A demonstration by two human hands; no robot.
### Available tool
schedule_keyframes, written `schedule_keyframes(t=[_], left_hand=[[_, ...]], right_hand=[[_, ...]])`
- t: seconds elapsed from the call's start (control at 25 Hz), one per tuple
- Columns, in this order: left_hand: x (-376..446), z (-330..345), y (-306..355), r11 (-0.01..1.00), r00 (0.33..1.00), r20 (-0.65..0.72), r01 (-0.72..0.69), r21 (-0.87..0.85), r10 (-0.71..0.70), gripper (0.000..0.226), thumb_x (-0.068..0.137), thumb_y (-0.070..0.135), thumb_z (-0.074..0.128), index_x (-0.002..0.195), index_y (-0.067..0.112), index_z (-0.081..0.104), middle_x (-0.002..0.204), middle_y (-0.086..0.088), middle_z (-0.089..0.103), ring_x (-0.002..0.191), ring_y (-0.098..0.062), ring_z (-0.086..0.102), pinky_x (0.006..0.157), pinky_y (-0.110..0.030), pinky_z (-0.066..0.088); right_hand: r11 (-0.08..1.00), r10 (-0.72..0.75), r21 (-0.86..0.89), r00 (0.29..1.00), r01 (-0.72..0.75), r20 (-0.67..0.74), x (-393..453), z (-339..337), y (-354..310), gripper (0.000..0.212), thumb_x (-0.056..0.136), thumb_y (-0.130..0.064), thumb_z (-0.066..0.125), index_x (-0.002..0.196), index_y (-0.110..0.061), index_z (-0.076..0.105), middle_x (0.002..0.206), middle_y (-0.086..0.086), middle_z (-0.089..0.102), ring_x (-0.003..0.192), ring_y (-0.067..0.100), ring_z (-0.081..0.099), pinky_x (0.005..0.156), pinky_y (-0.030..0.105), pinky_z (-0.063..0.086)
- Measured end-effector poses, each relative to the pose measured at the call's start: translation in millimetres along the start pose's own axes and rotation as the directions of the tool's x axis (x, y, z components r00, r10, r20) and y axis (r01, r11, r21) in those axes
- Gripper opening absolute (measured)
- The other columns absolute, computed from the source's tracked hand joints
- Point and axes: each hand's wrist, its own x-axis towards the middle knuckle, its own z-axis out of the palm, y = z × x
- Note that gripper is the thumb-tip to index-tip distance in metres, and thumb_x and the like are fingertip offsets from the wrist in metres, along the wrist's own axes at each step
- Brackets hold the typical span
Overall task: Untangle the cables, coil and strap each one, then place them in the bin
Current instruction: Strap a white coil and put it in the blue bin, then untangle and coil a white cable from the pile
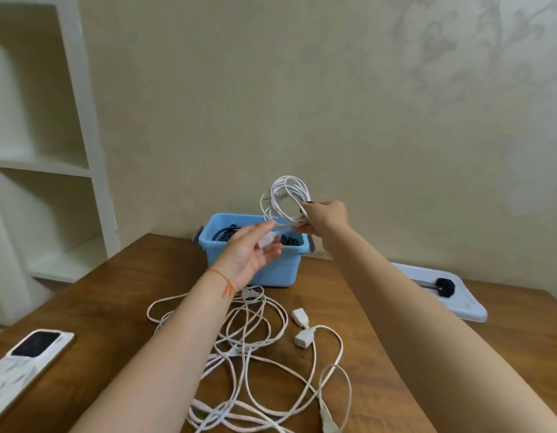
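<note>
- Cables are the matter here: I see one white coil (pixel 287 198) lifted in the air, at about 12 o'clock from the middle of the table, just above the right rim of the blue bin (pixel 264 270).
- The right hand (pixel 325 218) pinches this coil at its lower right side, fingers curled around the bundled loops, so it is clamped on the coil.
- The left hand (pixel 255 248) is under and to the left of the coil, at about 11 o'clock, palm up with the fingers spread and relaxed. A small white end piece (pixel 266 239) lies against its fingers; I cannot tell if it is really held.
- I judge the step in hand is the end of coiling: the loops are made, the tail end is not yet secured. I see something dark at the right thumb, maybe a strap, but it is too small to tell.
- The next move calls, in my opinion, for fastening the tail and strapping the loops without letting them spring open, then lowering the coil into the bin, where dark cables (pixel 227 234) already lie.
- Much work remains: a tangle of white cables (pixel 255 339) lies on the wooden table (pixel 114 301) from 5 to 7 o'clock, with two white sockets (pixel 302 328) near 4 o'clock.
</note>
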Motion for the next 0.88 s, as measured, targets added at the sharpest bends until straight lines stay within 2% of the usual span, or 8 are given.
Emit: schedule_keyframes(t=[0.16,0.32,0.48,0.6,0.68,0.76,0.84,0.88], left_hand=[[47.4,-13.1,17.8,0.906,0.96,-0.166,-0.144,0.397,0.225,0.039,0.09,-0.004,0.064,0.124,0.006,0.049,0.086,-0.013,0.063,0.065,-0.018,0.063,0.066,-0.024,0.058],[87.7,-19.9,17.6,0.739,0.948,-0.223,-0.02,0.674,0.229,0.048,0.093,0.032,0.063,0.133,0.011,0.047,0.089,-0.005,0.063,0.078,-0.021,0.067,0.087,-0.039,0.058],[99.0,-17.7,9.5,0.438,0.972,-0.084,-0.022,0.898,0.22,0.07,0.087,0.059,0.059,0.144,0.026,0.037,0.129,-0.005,0.053,0.115,-0.025,0.057,0.1,-0.036,0.047],[98.7,-10.8,6.7,0.391,0.913,-0.026,-0.148,0.908,0.406,0.054,0.095,0.035,0.057,0.145,0.029,0.04,0.136,-0.005,0.046,0.107,-0.019,0.054,0.085,-0.02,0.034],[95.1,-7.7,7.3,0.362,0.808,0.0,-0.264,0.894,0.59,0.045,0.097,0.025,0.051,0.142,0.029,0.046,0.127,-0.005,0.043,0.083,-0.013,0.053,0.078,-0.017,0.032],[96.7,-8.4,5.7,0.29,0.759,0.031,-0.286,0.913,0.651,0.043,0.098,0.021,0.047,0.141,0.024,0.05,0.127,-0.007,0.041,0.087,-0.019,0.055,0.086,-0.023,0.037],[105.4,-12.8,2.2,0.188,0.862,0.009,-0.121,0.975,0.507,0.042,0.099,0.021,0.041,0.14,0.016,0.051,0.136,-0.013,0.042,0.112,-0.031,0.053,0.097,-0.031,0.037],[110.9,-15.8,-0.7,0.055,0.921,-0.002,-0.021,0.998,0.389,0.04,0.1,0.022,0.039,0.136,0.012,0.053,0.137,-0.018,0.043,0.118,-0.035,0.049,0.098,-0.035,0.037]], right_hand=[[0.986,0.143,-0.089,0.99,-0.143,-0.001,40.6,26.7,14.6,0.01,0.089,-0.001,0.063,0.082,0.005,0.059,0.06,0.019,0.063,0.043,0.03,0.064,0.049,0.035,0.059],[0.85,0.179,-0.51,0.983,-0.136,0.035,68.2,42.4,29.4,0.024,0.091,-0.007,0.056,0.07,0.003,0.06,0.041,0.011,0.059,0.033,0.02,0.058,0.043,0.029,0.055],[0.659,0.154,-0.752,0.981,-0.013,0.118,76.1,46.2,24.0,0.027,0.095,-0.015,0.052,0.071,-0.003,0.058,0.039,0.006,0.059,0.031,0.015,0.055,0.044,0.023,0.05],[0.831,0.14,-0.554,0.981,-0.041,0.137,82.6,49.0,21.1,0.022,0.096,-0.017,0.059,0.083,0.001,0.056,0.047,0.01,0.063,0.043,0.018,0.062,0.067,0.03,0.062],[0.965,0.113,-0.254,0.972,-0.059,0.205,78.8,50.1,17.9,0.015,0.095,-0.01,0.063,0.094,0.004,0.058,0.065,0.016,0.064,0.044,0.02,0.063,0.059,0.029,0.061],[0.977,0.162,-0.183,0.939,-0.11,0.302,75.6,52.2,20.3,0.01,0.095,-0.005,0.06,0.093,0.005,0.06,0.075,0.016,0.063,0.039,0.016,0.061,0.043,0.022,0.053],[0.863,0.264,-0.498,0.917,-0.086,0.299,75.2,52.3,26.8,0.019,0.097,-0.006,0.051,0.08,-0.001,0.06,0.061,0.01,0.064,0.034,0.011,0.055,0.037,0.018,0.044],[0.751,0.262,-0.66,0.93,-0.028,0.258,74.5,50.7,28.0,0.026,0.096,-0.008,0.048,0.073,-0.004,0.057,0.05,0.006,0.061,0.033,0.011,0.051,0.038,0.018,0.042]])
